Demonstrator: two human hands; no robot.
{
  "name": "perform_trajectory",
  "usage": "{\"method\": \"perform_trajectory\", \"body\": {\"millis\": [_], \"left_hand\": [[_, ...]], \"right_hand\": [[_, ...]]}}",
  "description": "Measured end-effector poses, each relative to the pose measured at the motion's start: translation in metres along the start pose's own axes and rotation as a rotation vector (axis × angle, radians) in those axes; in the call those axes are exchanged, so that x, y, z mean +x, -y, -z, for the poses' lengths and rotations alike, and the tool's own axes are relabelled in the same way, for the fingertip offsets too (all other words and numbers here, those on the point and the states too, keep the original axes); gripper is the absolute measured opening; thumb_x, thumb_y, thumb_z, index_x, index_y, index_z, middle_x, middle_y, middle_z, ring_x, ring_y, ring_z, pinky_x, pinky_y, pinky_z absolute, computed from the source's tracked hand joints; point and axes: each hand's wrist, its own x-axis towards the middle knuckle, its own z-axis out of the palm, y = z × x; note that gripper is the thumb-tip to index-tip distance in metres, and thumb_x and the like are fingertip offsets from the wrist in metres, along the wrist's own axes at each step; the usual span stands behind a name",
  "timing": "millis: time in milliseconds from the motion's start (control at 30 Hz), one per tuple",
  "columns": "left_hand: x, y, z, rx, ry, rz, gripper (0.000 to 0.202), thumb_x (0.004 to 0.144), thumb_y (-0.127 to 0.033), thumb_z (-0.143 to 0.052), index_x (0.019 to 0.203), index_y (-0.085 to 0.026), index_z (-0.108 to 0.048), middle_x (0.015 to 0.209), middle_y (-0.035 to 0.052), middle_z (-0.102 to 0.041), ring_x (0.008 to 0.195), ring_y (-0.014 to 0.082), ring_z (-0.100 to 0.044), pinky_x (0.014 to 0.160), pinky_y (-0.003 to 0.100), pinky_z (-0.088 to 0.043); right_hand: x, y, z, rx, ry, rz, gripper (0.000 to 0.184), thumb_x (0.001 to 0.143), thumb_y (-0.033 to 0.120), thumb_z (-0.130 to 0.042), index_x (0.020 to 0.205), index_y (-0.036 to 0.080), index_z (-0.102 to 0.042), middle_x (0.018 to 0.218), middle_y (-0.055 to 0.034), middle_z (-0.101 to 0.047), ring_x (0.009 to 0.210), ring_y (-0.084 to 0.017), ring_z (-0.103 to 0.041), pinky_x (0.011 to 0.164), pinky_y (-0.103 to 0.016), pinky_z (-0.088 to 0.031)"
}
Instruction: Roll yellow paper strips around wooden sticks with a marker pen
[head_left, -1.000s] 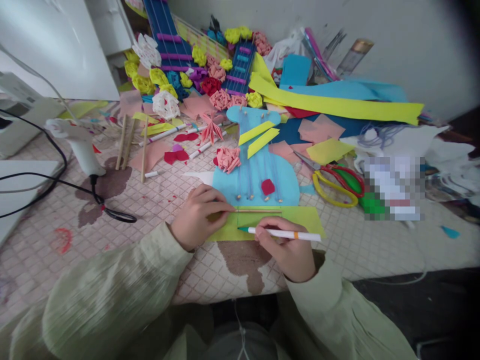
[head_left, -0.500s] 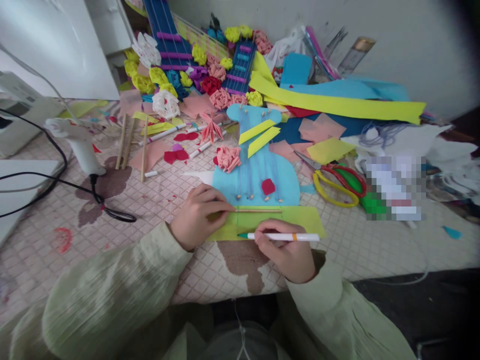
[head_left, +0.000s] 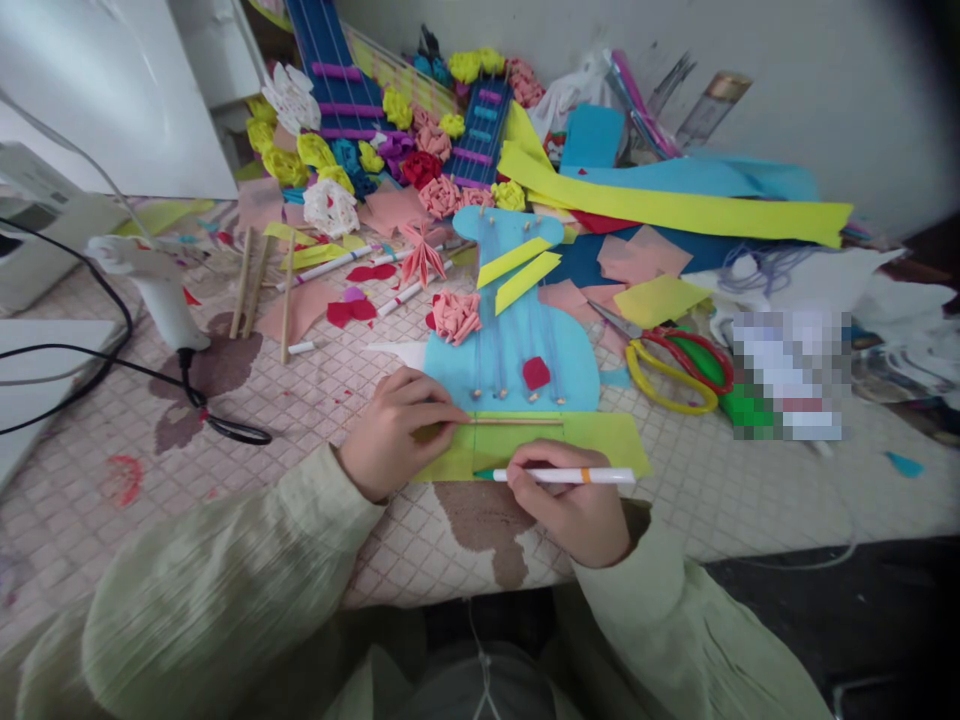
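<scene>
My left hand (head_left: pixel 397 430) presses a thin wooden stick (head_left: pixel 517 422) flat onto a green paper sheet (head_left: pixel 600 435) at the table's front edge, its fingers closed over the stick's left end. My right hand (head_left: pixel 574 510) grips a white marker (head_left: pixel 570 476) with a green tip, lying almost level, tip pointing left on the green paper's lower edge. Just behind the green sheet lies a blue guitar-shaped cutout (head_left: pixel 514 345) with strings, a pink paper flower and yellow strips.
Yellow and red scissors (head_left: pixel 671 365) lie to the right. A white glue gun (head_left: pixel 154 285) with a black cable stands at the left. Paper flowers, coloured paper strips, markers and wooden sticks crowd the back of the tiled table (head_left: pixel 315 400).
The marker's tip has slid down the green paper toward its lower edge, and my right hand has shifted slightly. My left hand and the stick have stayed put.
</scene>
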Motion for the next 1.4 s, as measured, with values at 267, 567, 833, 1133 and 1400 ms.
{"method": "perform_trajectory", "body": {"millis": [267,567,833,1133,1400], "left_hand": [[0.0,-0.0008,0.0006,0.006,0.0,0.005,0.015,0.076,-0.013,-0.057,0.078,-0.021,-0.069,0.076,0.0027,-0.063,0.076,0.0162,-0.051,0.072,0.033,-0.043],[-0.001,0.0001,-0.0003,0.004,0.0,0.004,0.015,0.076,-0.014,-0.057,0.079,-0.021,-0.069,0.077,0.0026,-0.063,0.076,0.0161,-0.051,0.073,0.034,-0.044],[-0.0012,0.0005,0.0,0.005,0.006,0.009,0.015,0.077,-0.015,-0.056,0.08,-0.021,-0.069,0.077,0.0027,-0.063,0.077,0.0163,-0.051,0.073,0.034,-0.044],[-0.0003,-0.0002,-0.0001,0.008,-0.002,0.009,0.015,0.077,-0.016,-0.056,0.079,-0.022,-0.069,0.077,0.0027,-0.063,0.077,0.0162,-0.051,0.072,0.034,-0.045],[-0.0012,0.0016,-0.0014,-0.006,0.0,0.014,0.015,0.076,-0.013,-0.057,0.08,-0.021,-0.069,0.077,0.0031,-0.063,0.077,0.0166,-0.051,0.073,0.035,-0.044]], "right_hand": [[0.0018,0.0007,-0.0004,0.018,0.008,0.025,0.011,0.069,0.017,-0.057,0.059,0.014,-0.059,0.046,0.0017,-0.052,0.039,-0.007,-0.042,0.037,-0.018,-0.034],[0.0008,0.0015,0.0,0.043,0.02,0.012,0.012,0.069,0.016,-0.057,0.058,0.013,-0.059,0.045,0.002,-0.051,0.04,-0.006,-0.04,0.037,-0.018,-0.033],[-0.0001,-0.0029,-0.0004,0.053,-0.021,-0.025,0.011,0.072,0.021,-0.057,0.063,0.015,-0.059,0.05,0.0011,-0.055,0.043,-0.009,-0.047,0.04,-0.02,-0.038],[0.0002,-0.0046,-0.0016,0.011,-0.053,-0.043,0.011,0.075,0.025,-0.056,0.069,0.017,-0.059,0.056,-0.0011,-0.061,0.049,-0.012,-0.054,0.043,-0.022,-0.042],[0.0023,-0.0016,-0.0027,0.008,-0.034,-0.006,0.01,0.072,0.022,-0.057,0.064,0.017,-0.058,0.048,0.0022,-0.054,0.042,-0.009,-0.046,0.038,-0.02,-0.037]]}}
